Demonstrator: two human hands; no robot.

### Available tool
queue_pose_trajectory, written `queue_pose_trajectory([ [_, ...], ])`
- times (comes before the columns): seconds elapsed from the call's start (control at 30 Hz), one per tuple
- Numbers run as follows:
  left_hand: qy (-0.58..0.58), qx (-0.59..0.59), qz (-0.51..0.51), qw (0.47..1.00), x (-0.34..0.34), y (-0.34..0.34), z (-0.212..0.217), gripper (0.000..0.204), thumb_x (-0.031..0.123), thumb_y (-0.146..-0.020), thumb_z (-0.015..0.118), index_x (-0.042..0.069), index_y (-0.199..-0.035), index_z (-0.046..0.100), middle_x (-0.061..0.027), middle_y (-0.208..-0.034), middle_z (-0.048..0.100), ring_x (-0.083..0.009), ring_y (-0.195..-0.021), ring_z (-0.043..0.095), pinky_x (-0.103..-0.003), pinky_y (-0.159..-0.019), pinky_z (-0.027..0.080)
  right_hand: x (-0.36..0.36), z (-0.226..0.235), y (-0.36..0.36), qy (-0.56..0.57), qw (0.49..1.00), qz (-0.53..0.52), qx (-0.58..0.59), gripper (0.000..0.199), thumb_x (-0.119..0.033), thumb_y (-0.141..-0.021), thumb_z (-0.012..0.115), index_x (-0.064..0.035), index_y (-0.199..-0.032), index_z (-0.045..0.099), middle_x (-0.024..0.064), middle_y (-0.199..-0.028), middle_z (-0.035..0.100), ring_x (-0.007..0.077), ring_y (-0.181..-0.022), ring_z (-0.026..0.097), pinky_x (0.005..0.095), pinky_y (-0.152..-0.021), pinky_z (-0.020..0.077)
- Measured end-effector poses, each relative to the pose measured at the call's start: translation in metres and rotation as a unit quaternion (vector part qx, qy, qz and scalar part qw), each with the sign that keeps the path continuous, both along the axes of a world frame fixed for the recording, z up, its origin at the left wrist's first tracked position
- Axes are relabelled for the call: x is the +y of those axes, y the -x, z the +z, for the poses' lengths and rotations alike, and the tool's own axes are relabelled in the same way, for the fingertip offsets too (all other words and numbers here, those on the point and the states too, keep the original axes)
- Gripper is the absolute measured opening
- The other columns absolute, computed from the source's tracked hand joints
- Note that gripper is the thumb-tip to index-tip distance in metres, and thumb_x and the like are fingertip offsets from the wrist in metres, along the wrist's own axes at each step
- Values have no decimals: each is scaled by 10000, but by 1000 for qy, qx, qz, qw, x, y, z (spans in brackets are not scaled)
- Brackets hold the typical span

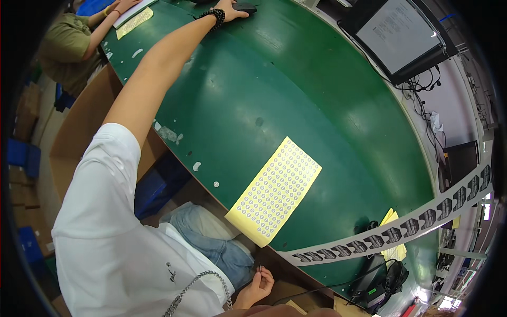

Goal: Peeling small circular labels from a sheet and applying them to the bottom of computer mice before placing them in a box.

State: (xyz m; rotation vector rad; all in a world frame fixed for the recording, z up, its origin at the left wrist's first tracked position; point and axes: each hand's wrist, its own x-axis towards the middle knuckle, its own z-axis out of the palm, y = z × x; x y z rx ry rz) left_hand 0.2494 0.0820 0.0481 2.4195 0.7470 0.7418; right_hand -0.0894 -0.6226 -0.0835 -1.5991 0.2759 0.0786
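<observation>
My left arm stretches over the green table (253,95) to its far side. There my left hand (228,10), with a black bead bracelet at the wrist, closes on a flat black object (246,7); its kind is unclear, and the picture's edge cuts off part of the hand. My right hand (259,287) is low by my lap, below the table edge, its fingers pinched round a thin pointed thing (260,268). Closest to that hand on the table lies a yellow sheet of small round stickers (275,191), its near end sticking out past the edge.
A pale strip with dark printed labels (391,235) runs across the right side. Near it are a black device with cables (369,285) and yellow papers (392,253). A monitor (401,34) stands far right. Another person (71,45) sits at far left beside papers (134,22).
</observation>
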Motion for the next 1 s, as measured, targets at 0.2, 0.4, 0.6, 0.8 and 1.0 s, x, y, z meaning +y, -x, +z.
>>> queue_pose_trajectory([
  [0.2, -29, -105, 6, 994, -67, 95, 13, 736, 373, -646, 866, -5, -1221, 603, -191, -1284, 577, -324, -1104, 579, -369, -970, 472, -9, 18, 3, -2, 999, 46, 0, 156, 72, -828, 650, -32, -925, 585, 114, -987, 636, 228, -927, 587, 370, -928, 487],
  [0.4, -85, -222, -80, 968, -250, 227, 25, 672, 119, -676, 861, 82, -1288, 587, -117, -1224, 560, -283, -1095, 558, -361, -1003, 453, 6, 48, -2, -44, 988, 127, -70, 200, 67, -822, 630, -32, -977, 552, 124, -950, 612, 190, -788, 561, 295, -711, 531],
  [0.6, 128, -182, -66, 973, -409, 298, -1, 736, 2, -656, 790, 61, -1345, 538, -149, -1326, 457, -317, -1177, 499, -379, -1059, 417, 79, 93, -40, -137, 964, 122, -190, 362, 97, -806, 640, -59, -1099, 496, 140, -914, 622, 198, -746, 562, 285, -611, 519],
  [0.8, 208, -207, -37, 955, -472, 306, -35, 785, 17, -684, 787, 48, -1410, 489, -158, -1405, 370, -327, -1246, 445, -390, -1076, 410, 139, 124, -73, -115, 975, 99, -164, 336, 33, -859, 690, -69, -1106, 486, 102, -967, 635, 136, -768, 576, 231, -671, 490],
  [1.0, 187, -275, -7, 943, -496, 298, -58, 801, 71, -701, 828, 40, -1422, 481, -156, -1414, 355, -325, -1242, 436, -393, -1070, 415, 153, 109, -88, -81, 970, 125, -191, 336, 0, -875, 718, -73, -1114, 493, 92, -1001, 650, 120, -843, 596, 212, -741, 480],
])
